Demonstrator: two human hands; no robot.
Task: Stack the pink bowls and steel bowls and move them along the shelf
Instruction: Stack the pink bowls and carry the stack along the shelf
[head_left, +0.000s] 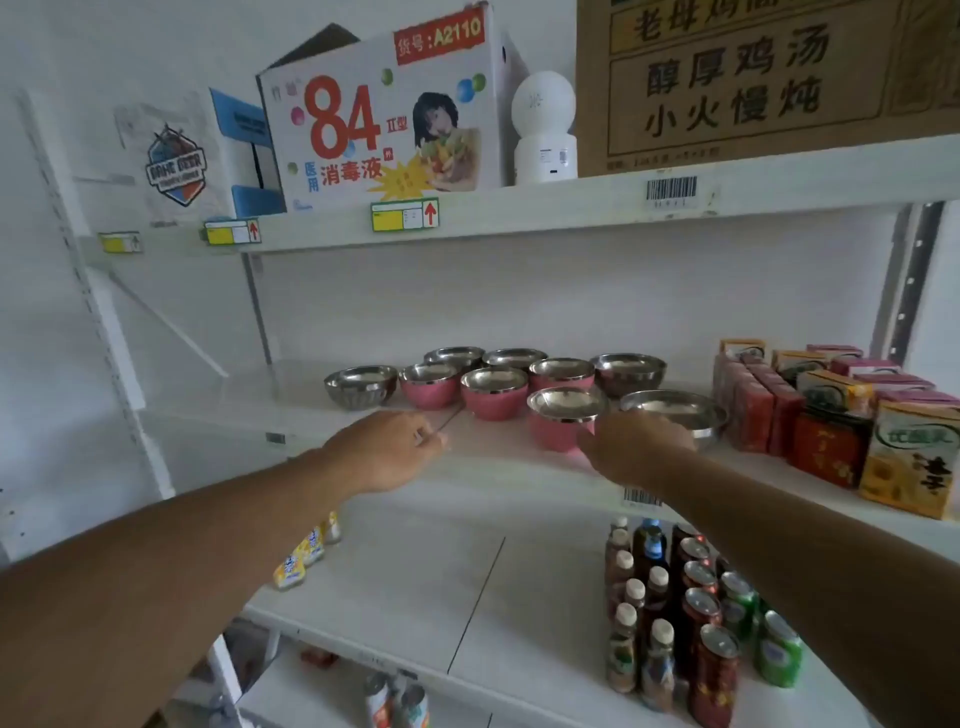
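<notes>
Several bowls stand on the middle shelf (493, 467). The pink ones have steel insides: the nearest pink bowl (558, 423) sits at the front, with others (493, 397) (430, 387) behind it. Steel bowls stand around them: one at the far left (359, 385), a wide one (670, 410) at the right, more at the back (631, 371). My right hand (636, 447) reaches between the nearest pink bowl and the wide steel bowl, its fingers touching the pink bowl's side. My left hand (387, 449) hovers palm down over the shelf's front, holding nothing.
Drink cartons and red boxes (831, 415) crowd the right end of the middle shelf. The left stretch of that shelf is bare. Boxes and a white camera (545, 130) sit on the top shelf. Bottles and cans (691, 613) fill the lower shelf.
</notes>
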